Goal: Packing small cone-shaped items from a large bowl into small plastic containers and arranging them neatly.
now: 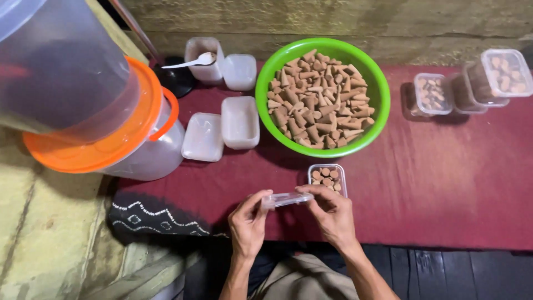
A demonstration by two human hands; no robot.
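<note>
My left hand (248,220) and my right hand (332,214) hold a thin clear plastic lid (286,199) between their fingertips, level, just above the maroon cloth (444,183). Right behind the lid stands a small clear box (327,177) filled with brown cones standing upright. Further back sits a green bowl (376,108) heaped with many more brown cones (319,100).
Empty clear boxes (240,122) and lids (203,136) lie left of the bowl, one box with a white spoon (194,60). Filled, closed boxes (469,86) stand stacked at the far right. A large clear jar with an orange rim (94,116) fills the left.
</note>
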